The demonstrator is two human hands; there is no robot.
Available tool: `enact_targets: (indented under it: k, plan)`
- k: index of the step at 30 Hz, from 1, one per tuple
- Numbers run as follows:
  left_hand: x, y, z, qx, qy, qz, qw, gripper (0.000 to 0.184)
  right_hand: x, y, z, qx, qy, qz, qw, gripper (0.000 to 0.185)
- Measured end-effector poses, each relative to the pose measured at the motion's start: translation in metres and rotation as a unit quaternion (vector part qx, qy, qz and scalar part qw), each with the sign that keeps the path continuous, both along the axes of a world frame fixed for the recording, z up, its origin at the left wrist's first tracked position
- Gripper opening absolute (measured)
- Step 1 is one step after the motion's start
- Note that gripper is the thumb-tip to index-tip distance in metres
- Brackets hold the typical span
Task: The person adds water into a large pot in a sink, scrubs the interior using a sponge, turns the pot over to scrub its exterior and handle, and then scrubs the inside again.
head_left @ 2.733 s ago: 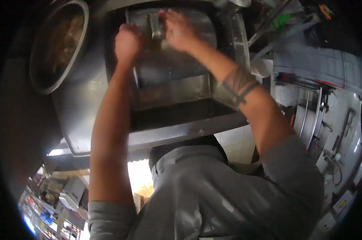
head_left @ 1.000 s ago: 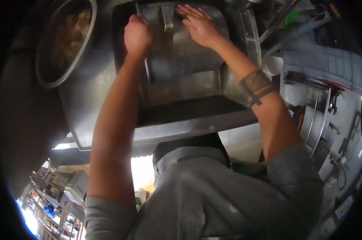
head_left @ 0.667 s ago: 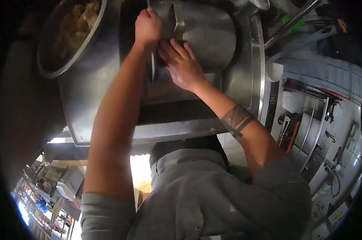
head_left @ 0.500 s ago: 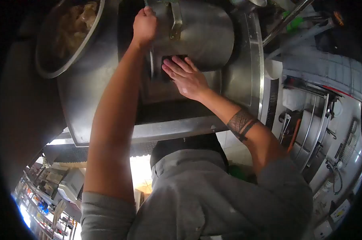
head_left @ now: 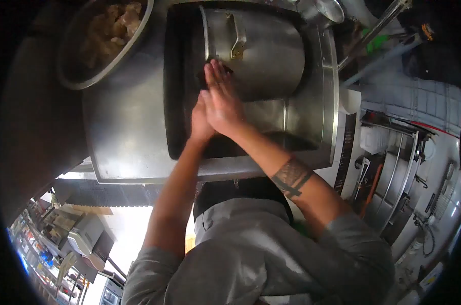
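A large metal stockpot (head_left: 271,56) lies on its side in the sink (head_left: 304,145), its riveted handle (head_left: 237,38) facing up. My right hand (head_left: 224,101) presses a dark scouring pad (head_left: 227,69) against the pot's side close to the rim, fingers stretched forward. Most of the pad is hidden under those fingers. Right beside it, my left hand (head_left: 201,121) is at the open end of the pot, its fingers largely covered by the right hand. Whether it grips the rim does not show.
On the steel counter (head_left: 123,127) to the left stands a big metal bowl (head_left: 83,84) with pieces of what looks like raw meat (head_left: 121,25). A small metal vessel (head_left: 330,11) sits behind the sink's right corner. Metal racks (head_left: 398,162) stand at the right.
My left hand has come down from the pot's upper rim to beside my right hand. The right hand has slid slightly left with the pad, nearer the rim. The view has shifted a little.
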State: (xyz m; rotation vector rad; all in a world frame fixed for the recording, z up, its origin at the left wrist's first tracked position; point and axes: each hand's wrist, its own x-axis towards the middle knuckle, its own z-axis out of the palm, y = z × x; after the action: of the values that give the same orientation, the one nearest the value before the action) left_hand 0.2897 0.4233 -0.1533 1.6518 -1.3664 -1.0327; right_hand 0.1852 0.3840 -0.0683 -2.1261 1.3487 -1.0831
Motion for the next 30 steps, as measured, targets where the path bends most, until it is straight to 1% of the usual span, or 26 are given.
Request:
enact_targets:
  k: [1, 2, 4, 5, 6, 7, 8, 9, 10, 11, 12, 13, 14, 15, 16, 17, 18, 21, 22, 24, 25, 26, 28, 29, 30]
  plan:
    - [-0.004, -0.004, 0.006, -0.052, -0.040, -0.001, 0.998, 0.043, 0.012, -0.010, 0.005, -0.018, 0.047, -0.030, 0.998, 0.069]
    - [-0.009, -0.008, 0.011, -0.104, -0.083, 0.002, 0.991, 0.041, 0.021, -0.025, 0.011, -0.023, 0.049, -0.031, 0.998, 0.069]
    - [-0.003, -0.009, 0.014, -0.007, -0.032, -0.039, 0.999, 0.040, 0.036, -0.064, 0.018, -0.049, 0.112, -0.111, 0.986, 0.070]
    - [-0.006, -0.011, 0.003, -0.086, 0.003, 0.005, 0.996, 0.039, 0.040, -0.093, 0.021, -0.034, 0.110, -0.116, 0.987, 0.073]
    - [-0.004, -0.010, -0.010, -0.028, -0.032, 0.015, 0.999, 0.035, 0.042, -0.121, 0.024, -0.018, 0.107, -0.124, 0.986, 0.076]
    - [-0.007, -0.011, -0.005, -0.014, -0.047, 0.026, 0.998, 0.035, 0.043, -0.142, 0.028, -0.019, 0.106, -0.127, 0.986, 0.076]
    - [-0.009, -0.011, 0.002, -0.001, -0.061, 0.038, 0.997, 0.034, 0.044, -0.160, 0.033, 0.042, 0.145, -0.111, 0.982, 0.077]
    - [-0.006, -0.009, -0.004, -0.004, -0.060, 0.036, 0.998, 0.034, 0.044, -0.168, 0.037, 0.103, 0.184, -0.096, 0.973, 0.078]
    - [-0.003, -0.006, -0.017, -0.014, -0.047, 0.024, 0.999, 0.035, 0.043, -0.146, 0.032, 0.101, 0.186, -0.101, 0.972, 0.078]
    - [-0.004, -0.009, -0.023, -0.027, -0.031, 0.014, 0.999, 0.035, 0.040, -0.106, 0.021, 0.011, 0.173, -0.125, 0.977, 0.072]
    - [-0.010, -0.012, -0.001, -0.119, -0.002, 0.004, 0.993, 0.035, 0.039, -0.083, 0.018, -0.080, 0.159, -0.147, 0.973, 0.066]
    - [-0.007, -0.014, 0.004, -0.059, -0.056, -0.030, 0.996, 0.035, 0.038, -0.078, 0.019, -0.082, 0.162, -0.147, 0.972, 0.066]
    - [-0.006, -0.011, 0.006, 0.006, -0.111, -0.064, 0.992, 0.034, 0.037, -0.071, 0.019, -0.109, 0.167, -0.148, 0.969, 0.063]
    - [-0.006, -0.006, 0.002, 0.011, -0.111, -0.066, 0.992, 0.034, 0.037, -0.064, 0.017, -0.133, 0.171, -0.152, 0.964, 0.059]
    - [-0.008, -0.007, -0.006, 0.018, -0.088, -0.014, 0.996, 0.034, 0.037, -0.086, 0.020, -0.132, 0.170, -0.154, 0.964, 0.059]
    - [-0.009, -0.010, -0.011, 0.024, -0.066, 0.038, 0.997, 0.034, 0.038, -0.130, 0.029, -0.073, 0.133, -0.137, 0.979, 0.057]
    - [-0.009, -0.010, -0.011, 0.024, -0.069, 0.039, 0.997, 0.034, 0.039, -0.151, 0.033, -0.012, 0.096, -0.116, 0.989, 0.054]
    - [-0.010, -0.008, -0.006, 0.029, -0.083, 0.036, 0.996, 0.033, 0.033, -0.142, 0.030, -0.008, 0.085, -0.116, 0.990, 0.056]
    - [-0.012, -0.012, -0.002, 0.023, -0.079, 0.034, 0.996, 0.033, 0.032, -0.112, 0.023, -0.033, 0.076, -0.138, 0.987, 0.052]
    - [-0.013, -0.009, 0.004, -0.086, -0.018, 0.016, 0.996, 0.034, 0.027, -0.065, 0.019, -0.080, 0.087, -0.130, 0.984, 0.050]
    - [-0.012, -0.008, 0.003, -0.085, -0.001, 0.009, 0.996, 0.029, 0.030, -0.072, 0.017, -0.093, 0.074, -0.145, 0.982, 0.051]
    - [-0.011, -0.008, 0.004, -0.082, -0.003, 0.007, 0.997, 0.029, 0.032, -0.087, 0.015, -0.090, 0.072, -0.147, 0.982, 0.051]
    - [-0.010, -0.012, -0.001, 0.036, -0.076, 0.039, 0.996, 0.024, 0.035, -0.131, 0.036, 0.079, 0.019, -0.150, 0.985, 0.053]
    - [-0.012, -0.011, 0.000, -0.024, -0.074, 0.052, 0.996, 0.019, 0.032, -0.151, 0.046, 0.110, 0.036, -0.114, 0.987, 0.057]
    - [-0.012, -0.008, 0.000, -0.021, -0.074, 0.050, 0.996, 0.019, 0.032, -0.144, 0.039, 0.113, 0.036, -0.116, 0.986, 0.057]
